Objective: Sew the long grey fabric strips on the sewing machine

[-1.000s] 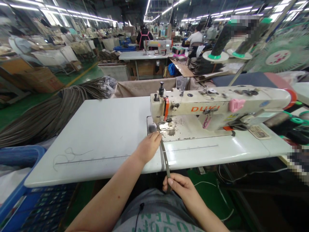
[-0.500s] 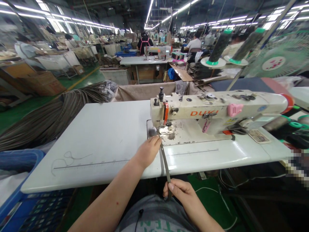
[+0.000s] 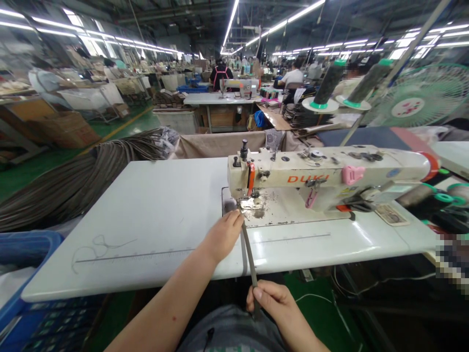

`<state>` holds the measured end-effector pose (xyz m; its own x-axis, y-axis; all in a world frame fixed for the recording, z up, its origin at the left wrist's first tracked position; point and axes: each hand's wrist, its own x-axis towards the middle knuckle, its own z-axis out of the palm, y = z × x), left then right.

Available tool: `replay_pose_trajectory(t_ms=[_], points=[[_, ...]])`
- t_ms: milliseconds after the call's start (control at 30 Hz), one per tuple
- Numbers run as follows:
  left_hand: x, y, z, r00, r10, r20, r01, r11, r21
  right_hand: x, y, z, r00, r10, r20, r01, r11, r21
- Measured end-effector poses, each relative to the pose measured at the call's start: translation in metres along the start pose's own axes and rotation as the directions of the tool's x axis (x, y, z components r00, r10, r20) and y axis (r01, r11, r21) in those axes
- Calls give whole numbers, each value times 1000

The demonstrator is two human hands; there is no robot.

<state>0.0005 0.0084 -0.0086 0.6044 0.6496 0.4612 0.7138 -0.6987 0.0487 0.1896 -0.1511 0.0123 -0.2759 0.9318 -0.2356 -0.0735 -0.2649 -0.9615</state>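
Note:
A narrow grey-brown fabric strip [image 3: 248, 248] runs from the needle area of the sewing machine [image 3: 278, 168] over the table's front edge toward my body. Close in front of the presser foot, my left hand [image 3: 224, 233] presses its fingertips together on the strip's far end. Below the table edge, my right hand [image 3: 270, 298] pinches the strip between thumb and fingers and holds it taut. Beside it, a second grey band [image 3: 244, 256] lies across the tabletop. The needle itself is too small to make out.
Loose thread [image 3: 98, 247] and a printed ruler line [image 3: 146, 255] mark the white table [image 3: 161, 195]. A blue crate [image 3: 29, 249] stands at the left, near a large bundle of strips [image 3: 73, 176]. Thread cones [image 3: 328, 88] and a fan [image 3: 414, 102] are at the right. Co-workers sit farther back.
The view has tilted slightly, so the table and machine sit a little lower in the picture. Both hands keep their hold on the strip, with little visible movement.

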Motion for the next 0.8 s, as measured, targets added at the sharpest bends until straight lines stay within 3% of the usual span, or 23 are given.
replay_pose_trajectory(t_ms=[167, 367, 567, 800], points=[[-2, 1, -2, 1000, 2, -10, -2, 1000, -5, 2, 2, -1, 998, -25, 54, 27, 999, -24], [-2, -1, 1, 1000, 24, -2, -24, 1000, -6, 5, 4, -1, 993, -115, -15, 112, 983, -143], [-4, -3, 3, 1000, 20, -4, -20, 1000, -24, 7, 4, 4, 998, 7, -55, -3, 997, 72], [-3, -1, -1, 1000, -2, 0, 2, 1000, -26, 5, -3, 4, 999, 31, -23, -30, 999, 32]])
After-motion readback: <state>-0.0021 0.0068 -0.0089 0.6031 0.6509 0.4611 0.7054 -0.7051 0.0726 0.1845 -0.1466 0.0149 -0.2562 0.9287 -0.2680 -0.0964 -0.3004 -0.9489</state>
